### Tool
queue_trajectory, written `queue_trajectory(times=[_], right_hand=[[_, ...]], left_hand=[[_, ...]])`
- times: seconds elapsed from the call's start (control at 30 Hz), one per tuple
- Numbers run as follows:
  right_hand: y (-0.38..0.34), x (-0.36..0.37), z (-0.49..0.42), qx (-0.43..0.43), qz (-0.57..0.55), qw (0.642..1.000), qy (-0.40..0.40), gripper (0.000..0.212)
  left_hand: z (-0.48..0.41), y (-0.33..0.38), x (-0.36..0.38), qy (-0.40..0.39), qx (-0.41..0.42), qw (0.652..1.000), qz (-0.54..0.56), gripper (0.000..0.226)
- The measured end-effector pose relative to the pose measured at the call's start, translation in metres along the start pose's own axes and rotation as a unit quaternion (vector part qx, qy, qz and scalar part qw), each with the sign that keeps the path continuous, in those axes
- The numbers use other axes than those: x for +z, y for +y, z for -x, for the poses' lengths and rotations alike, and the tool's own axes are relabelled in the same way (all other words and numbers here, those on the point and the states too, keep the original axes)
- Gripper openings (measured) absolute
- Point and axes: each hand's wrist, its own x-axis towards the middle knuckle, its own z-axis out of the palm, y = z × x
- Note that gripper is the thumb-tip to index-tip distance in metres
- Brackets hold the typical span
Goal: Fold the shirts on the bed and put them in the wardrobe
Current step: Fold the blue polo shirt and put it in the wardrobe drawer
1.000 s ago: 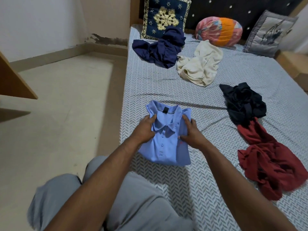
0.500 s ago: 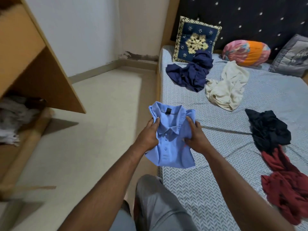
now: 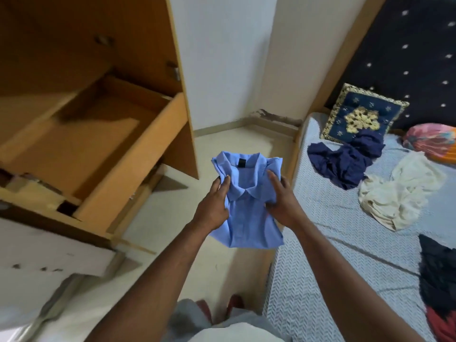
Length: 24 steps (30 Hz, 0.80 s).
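Note:
A folded light blue collared shirt (image 3: 249,213) hangs in the air over the floor between the bed and the wardrobe. My left hand (image 3: 213,204) grips its left side and my right hand (image 3: 283,201) grips its right side near the collar. The open wooden wardrobe (image 3: 93,134) fills the left, with a bare shelf compartment showing. On the bed (image 3: 333,255) lie unfolded shirts: a navy one (image 3: 343,161), a cream one (image 3: 399,193), a black one (image 3: 436,275) and a red one (image 3: 441,324) at the right edge.
A wardrobe door panel (image 3: 182,77) stands open beside the white wall. Cushions lean on the dark headboard: a blue and gold one (image 3: 362,114) and an orange-pink bolster (image 3: 434,141). Cream floor (image 3: 222,144) lies between the bed and the wardrobe. My grey trousers show at the bottom.
The blue shirt was lifted off the bed and carried left, off the mattress edge. My view turned left and up, bringing the open wardrobe into sight.

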Motion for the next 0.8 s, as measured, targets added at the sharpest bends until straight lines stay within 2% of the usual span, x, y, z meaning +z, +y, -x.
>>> queue_trajectory(times=[0.2, 0.4, 0.6, 0.8], right_hand=[[-0.078, 0.033, -0.102, -0.085, -0.003, 0.996, -0.033, 0.086], [-0.171, 0.072, -0.210, -0.207, -0.005, 0.977, -0.049, 0.086], [-0.251, 0.106, -0.300, -0.273, 0.002, 0.959, -0.079, 0.086], [-0.306, 0.154, -0.378, -0.355, 0.019, 0.927, -0.122, 0.092]], left_hand=[[-0.034, -0.058, -0.083, 0.113, -0.015, 0.993, 0.009, 0.083], [-0.078, -0.117, -0.173, 0.243, -0.024, 0.970, -0.018, 0.080], [-0.113, -0.163, -0.245, 0.329, -0.062, 0.942, -0.003, 0.080], [-0.140, -0.214, -0.276, 0.388, -0.135, 0.911, -0.039, 0.093]])
